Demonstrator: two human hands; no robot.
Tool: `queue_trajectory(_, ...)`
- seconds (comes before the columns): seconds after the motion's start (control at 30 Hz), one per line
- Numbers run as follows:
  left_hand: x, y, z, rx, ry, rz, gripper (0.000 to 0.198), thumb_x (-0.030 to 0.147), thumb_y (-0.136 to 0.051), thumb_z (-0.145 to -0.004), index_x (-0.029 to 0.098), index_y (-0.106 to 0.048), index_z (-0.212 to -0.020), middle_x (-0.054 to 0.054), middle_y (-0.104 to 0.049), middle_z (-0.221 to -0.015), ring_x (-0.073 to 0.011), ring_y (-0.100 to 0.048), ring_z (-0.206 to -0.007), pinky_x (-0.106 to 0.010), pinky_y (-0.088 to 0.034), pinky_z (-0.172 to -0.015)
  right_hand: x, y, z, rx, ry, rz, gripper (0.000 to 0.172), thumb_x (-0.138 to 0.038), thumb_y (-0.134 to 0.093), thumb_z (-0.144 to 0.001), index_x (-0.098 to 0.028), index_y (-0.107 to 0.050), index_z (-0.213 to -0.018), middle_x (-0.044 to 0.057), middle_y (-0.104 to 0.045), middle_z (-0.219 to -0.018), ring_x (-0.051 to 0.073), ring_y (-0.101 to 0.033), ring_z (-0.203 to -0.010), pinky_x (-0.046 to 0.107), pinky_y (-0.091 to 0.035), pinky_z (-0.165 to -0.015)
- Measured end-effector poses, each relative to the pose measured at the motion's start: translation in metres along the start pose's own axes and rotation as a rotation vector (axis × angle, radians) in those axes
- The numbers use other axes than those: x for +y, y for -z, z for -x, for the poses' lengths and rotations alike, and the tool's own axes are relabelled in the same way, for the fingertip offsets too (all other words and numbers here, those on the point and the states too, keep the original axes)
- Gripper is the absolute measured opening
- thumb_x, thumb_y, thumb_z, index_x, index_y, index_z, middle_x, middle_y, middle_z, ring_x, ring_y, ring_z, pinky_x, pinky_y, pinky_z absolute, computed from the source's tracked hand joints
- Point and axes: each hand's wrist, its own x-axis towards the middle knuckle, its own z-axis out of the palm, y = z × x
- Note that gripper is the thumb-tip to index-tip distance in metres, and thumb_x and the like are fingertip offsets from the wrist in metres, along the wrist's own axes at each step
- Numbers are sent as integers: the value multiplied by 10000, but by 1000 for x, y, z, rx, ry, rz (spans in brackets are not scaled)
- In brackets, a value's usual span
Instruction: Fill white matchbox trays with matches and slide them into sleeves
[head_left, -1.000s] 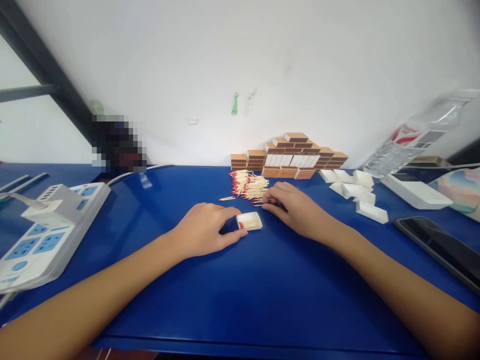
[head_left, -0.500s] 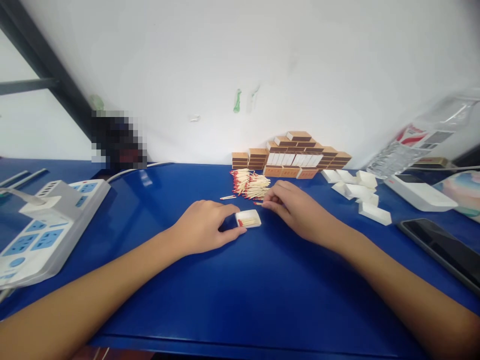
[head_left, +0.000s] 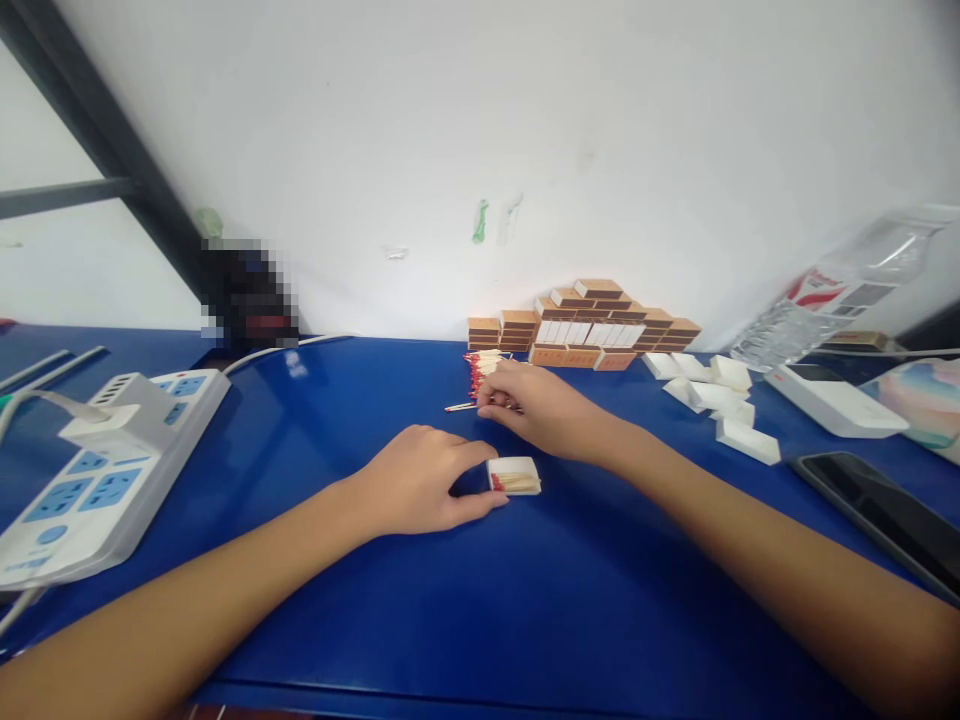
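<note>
A small white matchbox tray (head_left: 514,475) with red-tipped matches in it lies on the blue table (head_left: 480,620). My left hand (head_left: 427,480) grips its left end between thumb and fingers. Beyond the tray, my right hand (head_left: 536,405) is bent over the match pile (head_left: 484,368) and covers much of it. Its fingertips are pinched together beside a loose match (head_left: 460,407); whatever they hold is too small to make out.
Matchboxes (head_left: 585,330) are stacked against the wall. To the right are white trays (head_left: 709,390), a white device (head_left: 836,400), a phone (head_left: 885,500) and a tilted bottle (head_left: 832,290). A power strip (head_left: 112,480) lies left.
My right hand has moved left over the match pile, covering more of it. The tray and my left hand appear slightly lower and further right, as the view has shifted.
</note>
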Motion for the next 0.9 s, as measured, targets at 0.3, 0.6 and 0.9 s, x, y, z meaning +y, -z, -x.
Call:
queue_trajectory(0.3,-1,1,-1,-5,0,7,319,485,-627,-950,214,-727,-1086,-10,-717,-777,-164,-663,-660,-264,-390,-579,1,-21,-19,-43,-12,124,67,-166,-654,-953,-183,-630,-892,64,-642,-916,211,-572,-865,321,-400,-718)
queue_trajectory(0.6,-6,2,-2,57,47,-32,313,490,-616,-955,214,-722,-1059,-15,-712,-768,-170,-655,-649,-280,-378,-561,-2,-1,-8,-73,-5,232,143,-163,-590,-985,-196,-587,-846,89,-655,-925,221,-584,-845,338,-429,-723)
queue_trajectory(0.9,-8,2,-2,72,92,-27,307,474,-617,-949,220,-723,-1084,-2,-685,-728,-159,-618,-618,-271,-348,-577,-14,16,33,-109,-3,78,122,-163,-564,-987,-214,-612,-887,58,-662,-925,202,-600,-842,315,-440,-707)
